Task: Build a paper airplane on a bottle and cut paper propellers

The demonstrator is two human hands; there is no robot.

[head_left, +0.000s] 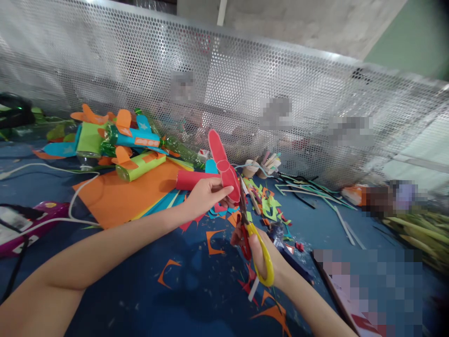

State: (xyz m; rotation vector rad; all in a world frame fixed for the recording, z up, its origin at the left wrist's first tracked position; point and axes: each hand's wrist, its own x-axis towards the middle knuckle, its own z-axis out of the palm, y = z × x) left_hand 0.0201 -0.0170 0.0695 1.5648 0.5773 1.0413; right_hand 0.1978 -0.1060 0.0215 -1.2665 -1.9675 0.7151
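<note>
Red 2-blade paper cutout (223, 165) tilted; yellow-handled scissors (251, 230) beside lower blade.

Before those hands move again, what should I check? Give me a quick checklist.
1. Left hand holding the red propeller-shaped piece: ok, gripped at its lower blade.
2. Right hand in the handles of the scissors: ok.
3. Scissors by the piece's edge: ok, though whether they touch it, cannot tell.
4. Left fingers clear of the scissors: cannot tell, some are hidden under the piece.
5. Blue table free of offcuts: not ok, orange scraps lie there.
</note>
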